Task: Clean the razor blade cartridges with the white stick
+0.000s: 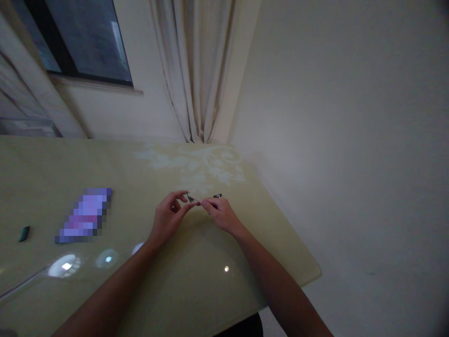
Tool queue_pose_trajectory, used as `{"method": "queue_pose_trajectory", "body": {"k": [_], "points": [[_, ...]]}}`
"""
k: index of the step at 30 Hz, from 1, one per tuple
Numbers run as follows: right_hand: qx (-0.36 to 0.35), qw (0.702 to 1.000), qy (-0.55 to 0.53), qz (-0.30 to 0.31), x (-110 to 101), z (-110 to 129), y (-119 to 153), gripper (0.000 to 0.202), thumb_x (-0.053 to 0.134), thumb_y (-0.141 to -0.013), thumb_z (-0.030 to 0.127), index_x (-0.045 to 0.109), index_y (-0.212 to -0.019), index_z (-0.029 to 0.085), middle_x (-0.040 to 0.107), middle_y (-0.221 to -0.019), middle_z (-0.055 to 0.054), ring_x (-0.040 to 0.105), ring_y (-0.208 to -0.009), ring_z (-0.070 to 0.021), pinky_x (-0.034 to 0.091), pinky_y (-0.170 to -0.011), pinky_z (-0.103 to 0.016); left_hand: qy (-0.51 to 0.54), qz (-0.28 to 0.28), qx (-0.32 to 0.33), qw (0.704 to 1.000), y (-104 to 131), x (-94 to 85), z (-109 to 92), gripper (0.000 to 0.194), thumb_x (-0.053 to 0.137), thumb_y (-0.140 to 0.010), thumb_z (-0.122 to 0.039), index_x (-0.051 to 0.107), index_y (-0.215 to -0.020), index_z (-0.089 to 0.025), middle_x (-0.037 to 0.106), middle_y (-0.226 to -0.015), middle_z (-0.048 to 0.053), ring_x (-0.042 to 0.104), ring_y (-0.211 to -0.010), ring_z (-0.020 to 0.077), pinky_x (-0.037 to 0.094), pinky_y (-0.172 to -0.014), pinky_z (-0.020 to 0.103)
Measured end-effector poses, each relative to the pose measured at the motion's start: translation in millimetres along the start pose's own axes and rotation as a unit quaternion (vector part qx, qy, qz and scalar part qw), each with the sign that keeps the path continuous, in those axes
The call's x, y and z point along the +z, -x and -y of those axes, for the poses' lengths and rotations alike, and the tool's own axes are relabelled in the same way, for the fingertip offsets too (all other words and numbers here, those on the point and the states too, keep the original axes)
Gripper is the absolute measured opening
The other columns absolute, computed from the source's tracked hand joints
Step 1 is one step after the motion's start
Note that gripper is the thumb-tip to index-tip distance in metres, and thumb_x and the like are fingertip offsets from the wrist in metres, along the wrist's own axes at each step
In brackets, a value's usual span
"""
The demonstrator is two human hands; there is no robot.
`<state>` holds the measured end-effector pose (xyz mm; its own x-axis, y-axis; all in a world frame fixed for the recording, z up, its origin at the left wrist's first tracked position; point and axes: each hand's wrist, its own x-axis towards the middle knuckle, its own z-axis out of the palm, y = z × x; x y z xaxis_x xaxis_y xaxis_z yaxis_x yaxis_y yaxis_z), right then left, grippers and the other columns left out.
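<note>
My left hand (167, 214) is raised just over the table, thumb and forefinger pinched around a small dark grey piece (190, 198). A thin pale strip runs from that piece towards my right hand (222, 214). The thumb and fingertips of my right hand are closed at the strip's end. The piece is too small for me to make out its kind. Just behind my right knuckles lies a small black item (218, 195) with a white mark, partly hidden by the hand.
On the glossy pale table (196, 281) lies a blurred-out, purple phone-like slab (84, 215) to the left. Beyond it is a small dark object (24, 233). A thin line like a cable (24, 283) shows lower left. A curtain (199, 70) and wall (333, 140) border the table.
</note>
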<state>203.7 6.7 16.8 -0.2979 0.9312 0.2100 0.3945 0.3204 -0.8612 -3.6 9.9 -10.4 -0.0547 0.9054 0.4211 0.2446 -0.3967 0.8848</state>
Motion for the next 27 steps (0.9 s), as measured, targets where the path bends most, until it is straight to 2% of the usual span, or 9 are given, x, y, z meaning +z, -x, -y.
{"method": "queue_pose_trajectory", "body": {"k": [3,8,13,18,22,27], "points": [[0.016,1.000,0.005,-0.022,-0.7,-0.8,0.2,0.048,0.055,-0.102,0.046,0.087,-0.106,0.010,0.053,-0.065,0.001,0.043,-0.063,-0.0138,0.032,-0.063,-0.027,-0.003,0.001,-0.001,1.000,0.0,-0.1,0.6,0.039,0.083,-0.084,-0.043,0.073,-0.115,-0.022,0.067,-0.091,-0.002,0.049,-0.055,0.0084,0.044,-0.053,0.022],[0.012,1.000,-0.013,0.021,-1.6,-0.8,1.0,0.050,0.055,-0.103,0.049,0.086,-0.112,0.011,0.049,-0.062,0.002,0.041,-0.061,-0.0133,0.032,-0.062,-0.026,-0.007,-0.009,0.001,1.000,-0.9,-0.6,1.0,0.040,0.083,-0.083,-0.043,0.073,-0.116,-0.022,0.067,-0.090,-0.002,0.049,-0.055,0.0085,0.045,-0.054,0.023],[0.031,0.999,0.010,-0.013,-3.4,-1.3,0.7,0.049,0.056,-0.103,0.048,0.087,-0.108,0.011,0.053,-0.064,0.001,0.044,-0.063,-0.0141,0.032,-0.062,-0.027,-0.003,-0.011,-0.005,1.000,-1.7,-0.5,1.4,0.039,0.083,-0.084,-0.043,0.073,-0.116,-0.022,0.067,-0.091,-0.002,0.050,-0.055,0.0084,0.045,-0.053,0.023],[0.006,1.000,-0.014,0.015,-2.0,0.0,1.2,0.048,0.055,-0.104,0.047,0.086,-0.112,0.011,0.051,-0.062,0.002,0.043,-0.061,-0.0133,0.032,-0.062,-0.026,-0.006,-0.010,0.001,1.000,-0.8,-0.5,-2.7,0.040,0.082,-0.084,-0.043,0.073,-0.116,-0.022,0.067,-0.090,-0.002,0.050,-0.055,0.0084,0.045,-0.053,0.022],[0.022,1.000,0.012,-0.008,-3.8,-0.3,0.5,0.046,0.057,-0.103,0.046,0.087,-0.108,0.010,0.054,-0.064,0.000,0.045,-0.064,-0.0137,0.032,-0.063,-0.026,-0.006,-0.015,-0.005,1.000,-0.6,-1.4,-4.8,0.039,0.082,-0.084,-0.044,0.073,-0.115,-0.022,0.067,-0.091,-0.001,0.049,-0.055,0.0086,0.045,-0.053,0.022],[0.020,0.999,-0.027,0.016,-2.0,1.3,1.6,0.050,0.055,-0.103,0.050,0.086,-0.114,0.012,0.047,-0.060,0.002,0.043,-0.061,-0.0138,0.032,-0.061,-0.026,-0.006,-0.012,0.002,1.000,-0.7,-0.8,-5.3,0.040,0.082,-0.084,-0.045,0.073,-0.115,-0.023,0.068,-0.090,-0.001,0.050,-0.055,0.0087,0.045,-0.052,0.022]]}}
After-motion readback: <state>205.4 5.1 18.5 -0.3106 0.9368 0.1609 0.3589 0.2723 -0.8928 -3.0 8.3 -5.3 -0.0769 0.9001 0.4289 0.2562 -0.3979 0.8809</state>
